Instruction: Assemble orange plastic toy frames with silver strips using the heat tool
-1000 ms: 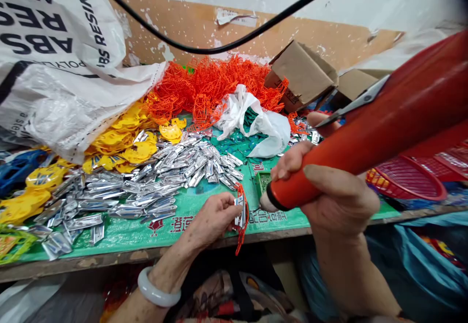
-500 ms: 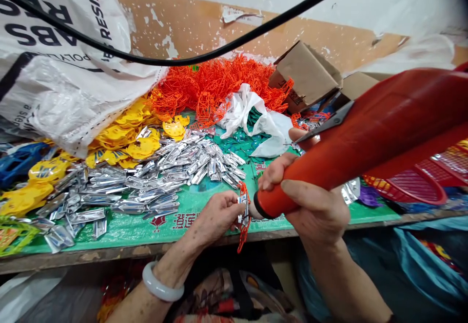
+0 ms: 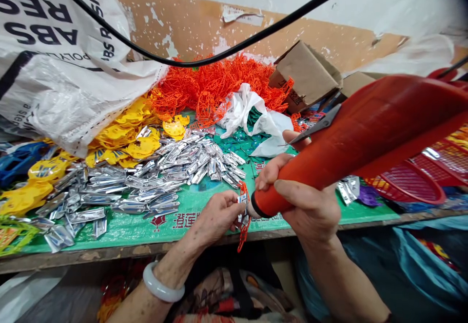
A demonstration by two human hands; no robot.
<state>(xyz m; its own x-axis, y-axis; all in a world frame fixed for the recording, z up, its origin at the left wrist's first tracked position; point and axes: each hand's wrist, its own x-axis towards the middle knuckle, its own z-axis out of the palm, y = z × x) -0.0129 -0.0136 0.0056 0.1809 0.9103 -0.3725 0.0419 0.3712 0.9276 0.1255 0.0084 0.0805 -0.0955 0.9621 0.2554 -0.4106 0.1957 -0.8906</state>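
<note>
My left hand [image 3: 218, 216] pinches a thin orange plastic frame [image 3: 243, 241] with a silver printed strip [image 3: 242, 199] on it, just above the table's front edge. My right hand [image 3: 310, 203] is wrapped round a large red electric screwdriver [image 3: 329, 142] with a black ring near its nose. Its pale tip meets or nearly meets the strip; the exact contact is hidden. A pair of scissors [image 3: 317, 126] also sits at my right hand's fingers, its grey blade pointing left. A heap of loose silver strips [image 3: 175, 167] lies left of my hands.
Yellow plastic parts [image 3: 141, 145] and a white sack [image 3: 73, 94] lie at the left. Orange frames [image 3: 215, 86] are heaped behind, beside a white plastic bag [image 3: 270, 123] and a cardboard box [image 3: 309, 77]. Red baskets [image 3: 413, 181] stand right; a black cable [image 3: 219, 52] hangs across.
My right hand and the red screwdriver have shifted slightly left, the rear of the tool sinking a little. The black cable has swung. My left hand stays put with the orange frame.
</note>
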